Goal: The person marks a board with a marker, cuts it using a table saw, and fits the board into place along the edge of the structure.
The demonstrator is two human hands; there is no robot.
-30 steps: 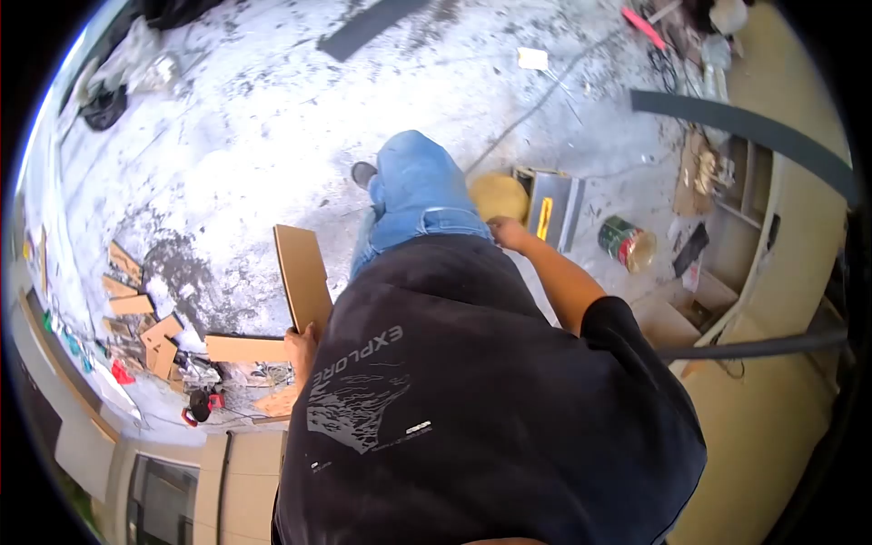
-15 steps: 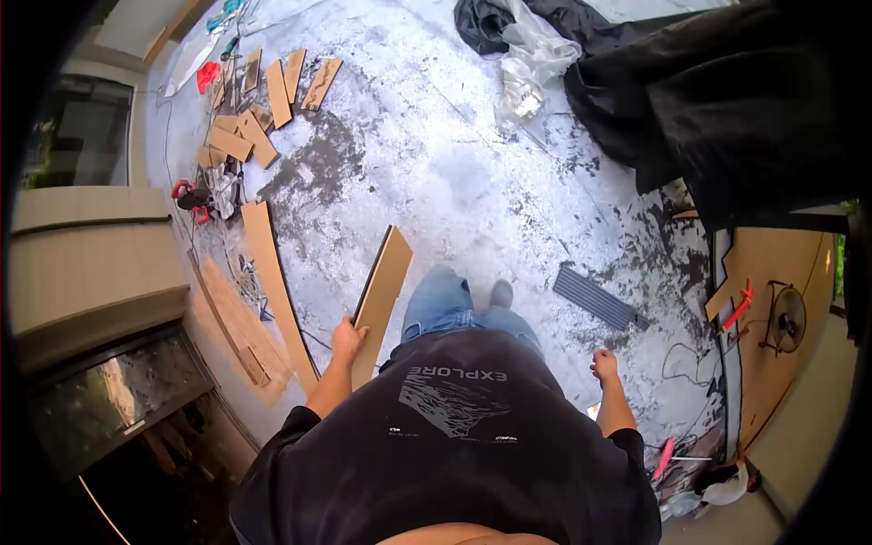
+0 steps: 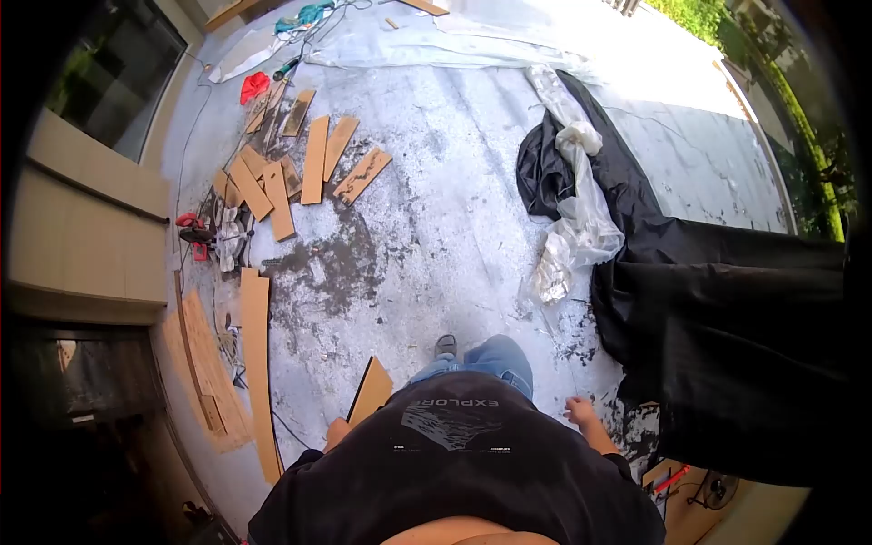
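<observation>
At my left side, my left hand (image 3: 337,431) is closed on the edge of a tan board (image 3: 371,389) with a dark edge. The lower part of this board is hidden behind my black shirt. My right hand (image 3: 579,411) hangs at my right side, above the stained floor, with its fingers curled; whether they are pressed together is too small to tell, and no object shows in it. A long tan plank (image 3: 255,363) lies on the floor to the left of the held board.
Several short board pieces (image 3: 315,160) lie scattered ahead on the left, near a red and black tool (image 3: 196,234). Black sheeting (image 3: 718,309) and crumpled clear plastic (image 3: 581,232) spread on the right. A fan (image 3: 719,490) stands at the lower right. Cables run along the left wall.
The view has swung from the bucket and shelving toward the scattered boards and black sheeting. My right hand has left my hip and now hangs free. The board has stayed in my left hand.
</observation>
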